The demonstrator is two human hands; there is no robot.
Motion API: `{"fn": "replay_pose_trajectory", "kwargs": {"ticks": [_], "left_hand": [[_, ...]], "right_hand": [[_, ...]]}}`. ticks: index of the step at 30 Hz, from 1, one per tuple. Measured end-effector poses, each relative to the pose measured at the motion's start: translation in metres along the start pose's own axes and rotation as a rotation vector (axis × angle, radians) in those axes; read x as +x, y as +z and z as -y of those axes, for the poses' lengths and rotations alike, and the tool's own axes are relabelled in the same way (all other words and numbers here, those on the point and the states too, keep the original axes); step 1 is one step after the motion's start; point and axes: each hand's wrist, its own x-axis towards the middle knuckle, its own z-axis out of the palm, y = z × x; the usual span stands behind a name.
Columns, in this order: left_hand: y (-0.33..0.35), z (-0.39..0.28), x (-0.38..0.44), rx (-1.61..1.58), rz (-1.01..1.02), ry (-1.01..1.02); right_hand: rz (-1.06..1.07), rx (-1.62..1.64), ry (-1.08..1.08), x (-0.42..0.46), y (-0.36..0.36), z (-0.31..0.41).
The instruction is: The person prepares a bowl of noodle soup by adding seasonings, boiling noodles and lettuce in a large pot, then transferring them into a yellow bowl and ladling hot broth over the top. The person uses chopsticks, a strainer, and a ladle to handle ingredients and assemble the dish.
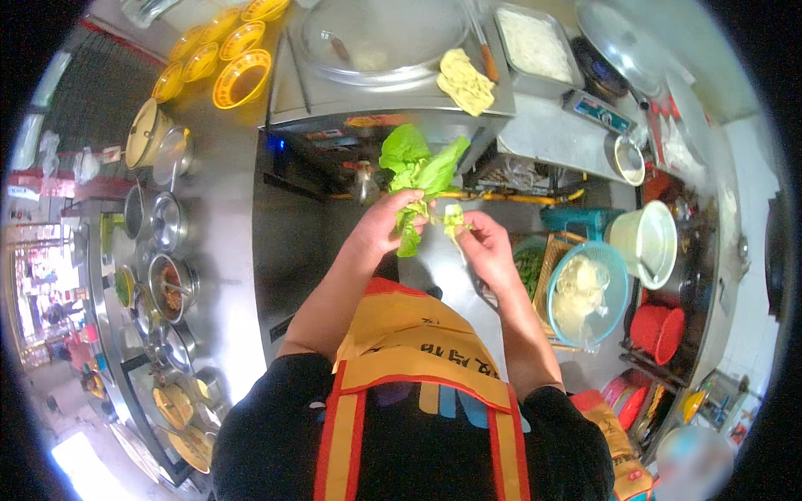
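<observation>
In front of my apron, my left hand [383,222] grips a bunch of leafy lettuce [418,163] by its lower part. Broad green leaves fan out above the fingers, and a smaller leaf hangs below them. Just to the right, my right hand [487,245] pinches a pale yellow-green leaf piece [453,216] between thumb and fingers. The two hands are a short gap apart, over the floor in front of the stove. Whether the piece still joins the bunch is hard to make out.
Ahead stands a steel cooker with a large round pan [385,37] and a folded yellow cloth [467,82]. Yellow bowls [241,78] and steel pots [172,288] line the left counter. A blue basket [620,294] and white bucket [658,244] stand right. Another person's apron [617,451] shows lower right.
</observation>
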Motion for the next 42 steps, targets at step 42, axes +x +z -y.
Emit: {"fn": "replay_pose_trajectory", "kwargs": {"ticks": [42], "left_hand": [[0.003, -0.234, 0.147, 0.379, 0.15, -0.046]], "right_hand": [[0.18, 0.278, 0.28, 0.364, 0.058, 0.135]]}}
